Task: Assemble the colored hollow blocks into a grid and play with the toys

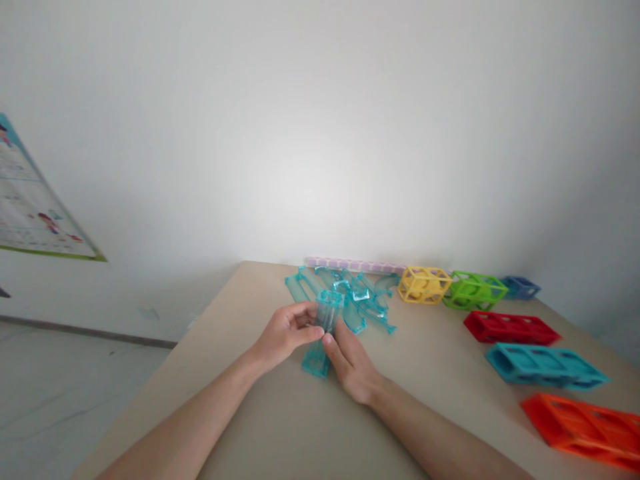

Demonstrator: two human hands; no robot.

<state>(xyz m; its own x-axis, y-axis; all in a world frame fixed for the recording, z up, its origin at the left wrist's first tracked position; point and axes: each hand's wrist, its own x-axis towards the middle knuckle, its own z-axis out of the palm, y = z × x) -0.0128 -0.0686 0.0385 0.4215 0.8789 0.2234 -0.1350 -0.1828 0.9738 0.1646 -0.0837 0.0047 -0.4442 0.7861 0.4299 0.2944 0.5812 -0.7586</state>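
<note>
Between my two hands stands a clear teal plastic block frame (329,308), long and narrow, tilted a little, its lower end near the table. My left hand (286,333) grips it from the left, thumb in front and fingers curled behind. From the right, my right hand (353,363) closes on its side with the thumb near the left thumb; some of its fingers are hidden behind the frame. Just beyond the hands lies a loose pile of clear teal plastic pieces (361,293), flat and overlapping.
On the right stand block frames in yellow (424,285), green (474,291), blue (521,288), red (513,328), teal (547,367) and orange (587,427). A purple patterned strip (350,265) runs along the wall at the back of the table (240,300). A poster (40,207) hangs at left.
</note>
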